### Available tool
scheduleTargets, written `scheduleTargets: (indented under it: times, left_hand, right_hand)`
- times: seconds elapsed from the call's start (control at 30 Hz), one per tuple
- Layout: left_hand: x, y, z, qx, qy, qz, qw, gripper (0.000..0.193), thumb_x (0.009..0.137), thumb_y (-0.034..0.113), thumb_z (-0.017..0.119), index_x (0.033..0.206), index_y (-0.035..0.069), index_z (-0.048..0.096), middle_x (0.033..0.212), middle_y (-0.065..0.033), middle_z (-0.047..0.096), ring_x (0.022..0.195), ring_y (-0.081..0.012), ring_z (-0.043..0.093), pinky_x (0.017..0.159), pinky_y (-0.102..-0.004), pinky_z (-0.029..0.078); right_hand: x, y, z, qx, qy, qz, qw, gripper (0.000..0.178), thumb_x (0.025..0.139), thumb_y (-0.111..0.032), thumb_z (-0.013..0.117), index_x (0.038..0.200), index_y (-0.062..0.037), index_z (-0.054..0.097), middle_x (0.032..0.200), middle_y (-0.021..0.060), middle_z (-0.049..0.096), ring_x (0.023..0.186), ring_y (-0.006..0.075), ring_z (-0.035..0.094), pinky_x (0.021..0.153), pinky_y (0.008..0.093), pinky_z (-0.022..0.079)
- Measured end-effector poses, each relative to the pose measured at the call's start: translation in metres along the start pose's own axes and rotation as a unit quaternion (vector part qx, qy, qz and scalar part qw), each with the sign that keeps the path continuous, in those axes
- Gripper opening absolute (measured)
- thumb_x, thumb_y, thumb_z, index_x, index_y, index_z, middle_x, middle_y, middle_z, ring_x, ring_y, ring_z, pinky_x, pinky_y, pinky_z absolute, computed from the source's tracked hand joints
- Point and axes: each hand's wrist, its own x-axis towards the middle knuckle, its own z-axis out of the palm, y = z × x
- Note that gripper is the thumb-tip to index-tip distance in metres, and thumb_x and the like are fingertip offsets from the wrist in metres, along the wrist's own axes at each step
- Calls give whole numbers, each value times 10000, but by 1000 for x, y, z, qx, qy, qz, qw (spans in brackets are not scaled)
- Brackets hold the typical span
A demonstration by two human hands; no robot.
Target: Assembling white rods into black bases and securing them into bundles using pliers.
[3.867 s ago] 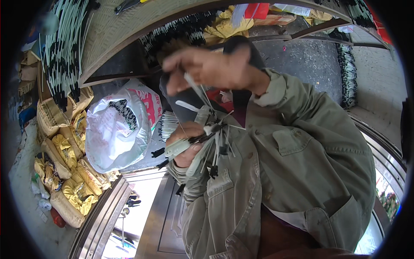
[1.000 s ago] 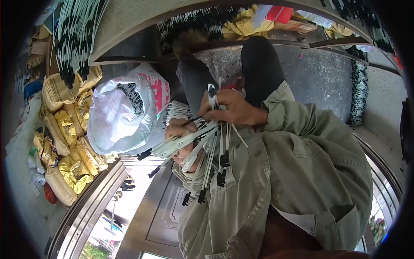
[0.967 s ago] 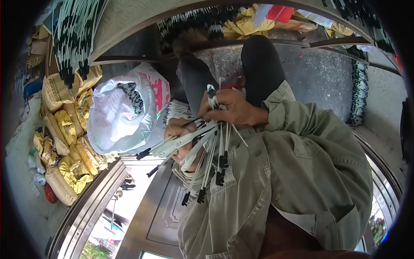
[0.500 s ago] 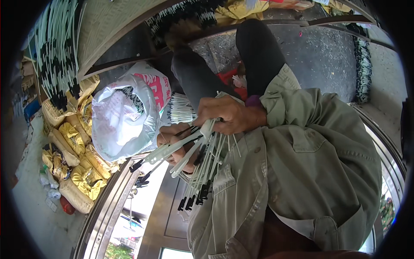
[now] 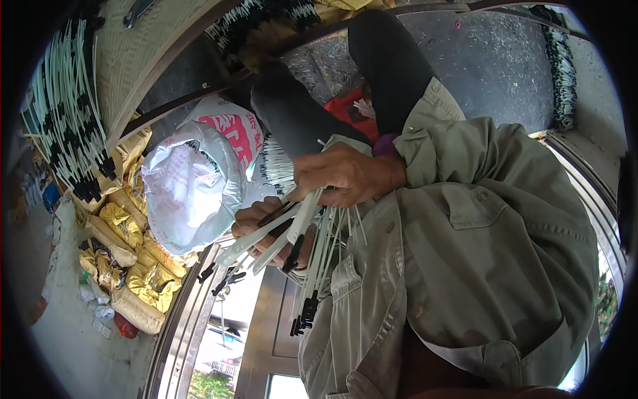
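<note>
My right hand (image 5: 342, 174) is closed around the upper end of a bunch of pale plastic strips (image 5: 323, 249). Black clip-like pieces (image 5: 306, 312) tip the strips, which hang down in front of my jacket. Just left of it and slightly lower, my left hand (image 5: 256, 223) has its fingers curled around wider whitish strips (image 5: 262, 241); these fan out between the two hands. One black tip (image 5: 293, 253) lies across the wider strips. Strips in front partly cover the left fingers.
An open white plastic sack (image 5: 193, 193) stands left of my legs. Yellow-wrapped bundles (image 5: 143, 279) are piled beyond it. Similar strips hang in a thick bunch (image 5: 70, 113) at upper left. More lie bundled (image 5: 278, 163) beside my knee, and a red bag (image 5: 352, 110) sits between my legs.
The view has shifted slightly. Both hands keep their grip, while the wider strips between them have turned a little and a black tip now shows across them. The hanging black ends are bunched closer together.
</note>
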Motion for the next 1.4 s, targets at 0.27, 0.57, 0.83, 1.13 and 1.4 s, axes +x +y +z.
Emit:
scheduleTargets:
  times: [0.27, 0.57, 0.83, 1.13, 1.4]
  left_hand:
    - [0, -1, 8, 92, -38, 10, 995, 386, 843, 378, 555, 697, 86, 350, 638, -23, 347, 506, -108, 376, 451, -245, 366]
    - [-4, 13, 34, 372, -86, 42, 923, 428, 862, 443, 483, 777, 30, 407, 600, -68, 467, 527, -158, 472, 478, -258, 377]
    - [-9, 12, 54, 14, -64, -142, 988, 700, 606, 280, 808, 1043, -9, 345, 745, -44, 531, 653, -102, 521, 620, -184, 398]
    - [-10, 13, 43, 30, -143, -82, 986, 634, 600, 178, 798, 1016, -44, 374, 650, -21, 495, 593, -85, 467, 563, -185, 355]
    - [-16, 6, 53, 52, -112, -59, 991, 694, 537, 285, 828, 1002, -32, 421, 725, -29, 464, 620, -82, 454, 542, -187, 325]
  right_hand:
    - [-11, 9, 1, -95, -10, -53, 994, 254, 683, -75, 654, 930, -64, 600, 813, 63, 524, 675, 200, 579, 539, 307, 458]
    - [14, -1, -18, 166, 6, 145, 975, 270, 806, -138, 618, 1034, -8, 552, 819, 53, 528, 764, 98, 512, 672, 248, 392]
    - [19, -22, -35, 224, -111, 150, 957, 154, 743, -47, 665, 876, 10, 612, 838, 55, 569, 745, 119, 521, 652, 258, 389]
    - [13, -37, -36, 130, -83, 47, 987, 122, 816, -120, 625, 823, -5, 586, 781, 38, 513, 676, 99, 510, 611, 252, 390]
    - [11, -36, -38, 68, -79, 21, 994, 113, 814, -108, 617, 822, -1, 582, 771, 68, 536, 693, 141, 530, 628, 269, 396]
